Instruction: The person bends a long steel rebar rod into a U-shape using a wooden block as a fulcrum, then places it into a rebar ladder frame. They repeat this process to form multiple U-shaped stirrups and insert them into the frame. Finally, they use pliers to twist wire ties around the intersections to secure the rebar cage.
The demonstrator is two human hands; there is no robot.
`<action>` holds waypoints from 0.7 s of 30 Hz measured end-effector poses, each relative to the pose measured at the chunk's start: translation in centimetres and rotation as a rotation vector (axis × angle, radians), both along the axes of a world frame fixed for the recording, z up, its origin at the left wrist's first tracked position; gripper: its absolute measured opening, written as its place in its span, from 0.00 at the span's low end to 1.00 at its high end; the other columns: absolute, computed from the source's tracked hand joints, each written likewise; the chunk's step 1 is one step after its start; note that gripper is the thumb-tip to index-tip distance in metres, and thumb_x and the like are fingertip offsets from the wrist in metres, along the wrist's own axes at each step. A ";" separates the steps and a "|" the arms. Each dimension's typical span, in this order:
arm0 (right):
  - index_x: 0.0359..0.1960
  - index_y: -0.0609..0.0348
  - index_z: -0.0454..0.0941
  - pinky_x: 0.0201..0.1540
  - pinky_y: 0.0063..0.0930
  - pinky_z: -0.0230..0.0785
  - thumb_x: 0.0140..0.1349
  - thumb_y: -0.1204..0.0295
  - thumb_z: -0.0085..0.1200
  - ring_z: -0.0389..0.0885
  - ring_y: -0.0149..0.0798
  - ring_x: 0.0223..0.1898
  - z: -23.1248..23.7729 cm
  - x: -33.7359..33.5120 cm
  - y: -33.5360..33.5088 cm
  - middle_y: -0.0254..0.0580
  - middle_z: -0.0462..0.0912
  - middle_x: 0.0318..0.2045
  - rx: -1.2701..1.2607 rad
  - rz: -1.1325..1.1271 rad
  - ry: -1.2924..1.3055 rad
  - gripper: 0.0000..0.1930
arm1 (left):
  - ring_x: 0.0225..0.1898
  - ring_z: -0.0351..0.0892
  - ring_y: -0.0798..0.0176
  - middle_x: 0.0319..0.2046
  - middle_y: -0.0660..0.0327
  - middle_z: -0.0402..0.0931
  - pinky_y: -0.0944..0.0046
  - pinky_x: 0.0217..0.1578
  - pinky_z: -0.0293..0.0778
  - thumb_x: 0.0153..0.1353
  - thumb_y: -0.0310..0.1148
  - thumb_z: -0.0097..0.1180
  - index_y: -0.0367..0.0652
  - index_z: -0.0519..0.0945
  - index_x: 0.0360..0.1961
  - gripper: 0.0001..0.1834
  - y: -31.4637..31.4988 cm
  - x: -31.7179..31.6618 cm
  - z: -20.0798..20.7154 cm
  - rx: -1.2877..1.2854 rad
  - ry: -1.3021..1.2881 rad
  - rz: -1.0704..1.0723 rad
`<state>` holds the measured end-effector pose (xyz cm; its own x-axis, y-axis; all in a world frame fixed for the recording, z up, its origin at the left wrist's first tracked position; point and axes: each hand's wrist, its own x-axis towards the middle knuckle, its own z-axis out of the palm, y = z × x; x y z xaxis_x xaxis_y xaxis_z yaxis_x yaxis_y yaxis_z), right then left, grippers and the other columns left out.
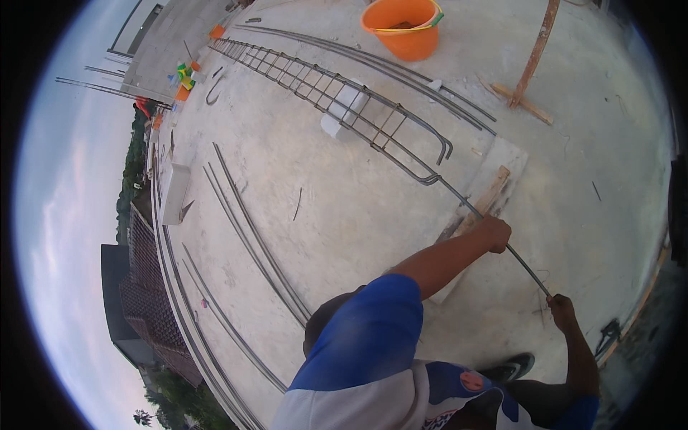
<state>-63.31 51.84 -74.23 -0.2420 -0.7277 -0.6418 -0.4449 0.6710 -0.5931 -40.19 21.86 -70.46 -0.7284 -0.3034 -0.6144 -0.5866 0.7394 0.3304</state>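
Your left hand (492,233) and right hand (562,313) grip rod (529,271) | spaced apart, probably for leverage | white block (333,127) apparently props rebar cage (365,89)

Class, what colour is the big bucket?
The big bucket is orange, seen best in the head view.

A lone head-worn fisheye view looks down over the nearby blue sleeve (362,333) and across the concrete floor (351,229), tilted so the sky (61,208) lies along its left; its exact height seems hard to judge.
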 end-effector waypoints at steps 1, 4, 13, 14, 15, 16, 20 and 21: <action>0.21 0.62 0.74 0.24 0.30 0.62 0.64 0.55 0.49 0.69 0.30 0.19 0.9 1.1 -1.5 0.37 0.71 0.14 -0.020 0.019 0.021 0.22 | 0.39 0.81 0.52 0.34 0.53 0.81 0.49 0.44 0.67 0.44 0.31 0.57 0.43 0.83 0.32 0.12 0.7 -0.1 -0.4 0.014 0.022 0.002; 0.22 0.62 0.74 0.25 0.29 0.63 0.64 0.56 0.49 0.70 0.30 0.20 0.8 2.6 -5.4 0.37 0.71 0.14 -0.009 0.067 0.098 0.21 | 0.40 0.80 0.53 0.33 0.55 0.81 0.48 0.45 0.66 0.46 0.33 0.57 0.44 0.83 0.33 0.12 3.4 -1.9 -1.9 -0.034 0.140 -0.023; 0.31 0.66 0.75 0.37 0.42 0.69 0.63 0.61 0.46 0.78 0.53 0.31 2.6 2.8 -7.2 0.54 0.78 0.25 0.071 0.210 0.053 0.17 | 0.39 0.80 0.55 0.31 0.59 0.81 0.48 0.43 0.66 0.50 0.50 0.63 0.48 0.84 0.30 0.17 3.2 -0.8 -5.4 -0.203 0.251 0.013; 0.31 0.66 0.75 0.34 0.40 0.68 0.63 0.61 0.47 0.78 0.48 0.28 1.8 1.1 -4.5 0.50 0.79 0.24 0.069 0.224 0.089 0.16 | 0.39 0.80 0.55 0.31 0.59 0.81 0.48 0.43 0.66 0.50 0.49 0.63 0.48 0.84 0.30 0.16 3.3 -1.0 -5.0 -0.193 0.256 0.027; 0.31 0.65 0.76 0.32 0.37 0.68 0.62 0.62 0.47 0.77 0.44 0.25 0.4 -1.4 -1.4 0.46 0.79 0.22 0.063 0.236 0.124 0.16 | 0.39 0.81 0.55 0.31 0.59 0.81 0.48 0.43 0.67 0.50 0.47 0.63 0.47 0.84 0.30 0.15 3.1 -1.5 -3.9 -0.186 0.259 0.037; 0.30 0.65 0.76 0.32 0.38 0.68 0.61 0.62 0.48 0.78 0.46 0.26 -0.3 -2.6 0.6 0.47 0.79 0.22 0.066 0.240 0.141 0.15 | 0.39 0.81 0.55 0.32 0.58 0.81 0.48 0.43 0.67 0.50 0.46 0.63 0.47 0.84 0.30 0.14 3.0 -1.3 -3.2 -0.180 0.250 0.057; 0.28 0.65 0.76 0.35 0.43 0.69 0.59 0.63 0.53 0.78 0.55 0.30 0.8 -3.1 2.0 0.54 0.79 0.24 0.049 0.274 0.274 0.14 | 0.40 0.81 0.54 0.33 0.57 0.81 0.46 0.43 0.67 0.49 0.40 0.63 0.45 0.84 0.31 0.11 2.7 -1.8 -2.7 -0.132 0.140 0.088; 0.28 0.64 0.76 0.36 0.45 0.69 0.58 0.63 0.54 0.78 0.58 0.32 1.7 -2.0 0.6 0.56 0.79 0.26 0.036 0.291 0.324 0.14 | 0.40 0.81 0.53 0.33 0.56 0.81 0.46 0.44 0.67 0.48 0.38 0.63 0.45 0.84 0.31 0.11 2.2 -2.1 -2.1 -0.138 0.102 0.079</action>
<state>-65.34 52.39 -72.51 -0.2230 -0.7737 -0.5930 -0.7779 0.5079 -0.3701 -42.29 24.10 -72.56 -0.7556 -0.4381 -0.4870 -0.6130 0.7351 0.2896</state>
